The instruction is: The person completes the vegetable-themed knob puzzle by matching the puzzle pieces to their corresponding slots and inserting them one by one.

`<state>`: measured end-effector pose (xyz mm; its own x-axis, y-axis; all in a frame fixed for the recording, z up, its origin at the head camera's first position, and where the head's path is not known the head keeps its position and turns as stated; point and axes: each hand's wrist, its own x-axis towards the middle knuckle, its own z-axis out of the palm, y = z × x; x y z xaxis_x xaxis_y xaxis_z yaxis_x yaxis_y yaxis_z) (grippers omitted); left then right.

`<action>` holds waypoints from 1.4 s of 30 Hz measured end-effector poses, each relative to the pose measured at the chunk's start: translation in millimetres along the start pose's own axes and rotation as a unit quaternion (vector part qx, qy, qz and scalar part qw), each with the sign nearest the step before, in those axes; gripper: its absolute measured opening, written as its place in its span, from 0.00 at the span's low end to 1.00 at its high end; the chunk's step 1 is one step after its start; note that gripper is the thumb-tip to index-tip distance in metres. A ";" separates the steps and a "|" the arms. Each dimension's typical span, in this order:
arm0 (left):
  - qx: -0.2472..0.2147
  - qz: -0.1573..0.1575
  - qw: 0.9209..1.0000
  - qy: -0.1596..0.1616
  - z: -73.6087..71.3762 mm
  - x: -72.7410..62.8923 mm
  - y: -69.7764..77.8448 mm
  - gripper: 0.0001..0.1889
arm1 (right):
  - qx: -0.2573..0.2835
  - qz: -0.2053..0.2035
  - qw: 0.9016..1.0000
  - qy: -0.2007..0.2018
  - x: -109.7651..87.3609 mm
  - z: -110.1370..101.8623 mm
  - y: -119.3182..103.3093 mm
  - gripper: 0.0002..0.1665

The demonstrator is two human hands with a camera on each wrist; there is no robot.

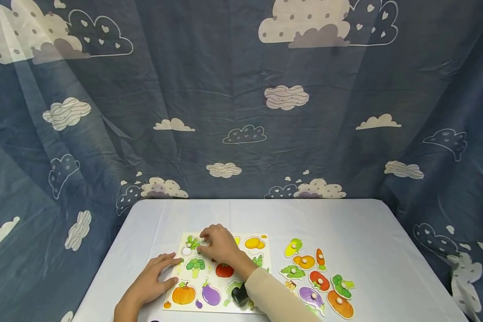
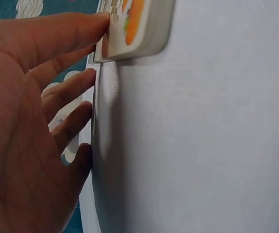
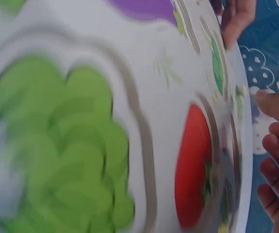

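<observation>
A white vegetable puzzle board (image 1: 216, 307) lies on the table with pictures of a pumpkin (image 1: 184, 294), an eggplant (image 1: 211, 295), broccoli (image 1: 195, 266) and a tomato (image 1: 224, 270). At its left edge is my left hand (image 1: 150, 277), fingers spread, thumb and index finger touching the board; in the left wrist view the thumb (image 2: 88, 29) presses on the corner. My right hand (image 1: 221, 243) is over the back row, beside the leafy picture (image 1: 192, 242), with bent fingers and a gap between thumb and index finger. A small pale knob (image 3: 241, 90) shows close to its thumb in the right wrist view.
Right of the board lie several knobbed vegetable pieces, among them corn (image 1: 293, 247), a carrot (image 1: 320, 259), a tomato piece (image 1: 319, 281), an eggplant piece (image 1: 311, 297) and a broccoli piece (image 1: 342, 286). The white table (image 1: 386, 268) ends at a blue cloud-patterned curtain (image 1: 241, 89).
</observation>
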<state>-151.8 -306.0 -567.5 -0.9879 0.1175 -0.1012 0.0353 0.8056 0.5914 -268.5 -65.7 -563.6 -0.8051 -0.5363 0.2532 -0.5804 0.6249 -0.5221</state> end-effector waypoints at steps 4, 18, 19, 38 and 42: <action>0.001 -0.003 1.000 -0.003 -0.6 -0.3 -1.1 0.26 | -0.003 0.011 1.000 -0.001 -6.2 -10.6 9.3 0.18; -0.002 0.016 1.000 -0.017 -4.5 0.0 -4.0 0.28 | -0.016 -0.007 0.999 0.036 -40.8 -66.2 35.9 0.18; -0.003 0.017 1.000 -0.017 -4.4 -0.1 -3.5 0.28 | -0.017 -0.008 0.999 0.041 -45.0 -71.0 40.0 0.18; 0.004 0.020 0.999 -0.025 -1.4 0.2 -4.6 0.27 | -0.078 0.089 0.987 0.108 -146.1 -162.4 110.4 0.17; 0.007 0.020 0.999 -0.027 -2.7 0.6 -4.8 0.28 | -0.079 0.099 0.985 0.120 -161.4 -173.0 122.1 0.16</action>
<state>-153.0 -311.3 -568.2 -0.9762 0.1803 -0.1205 0.0768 0.8071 0.5853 -230.5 195.4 -527.3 -0.8992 -0.2568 0.3541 -0.4050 0.7948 -0.4520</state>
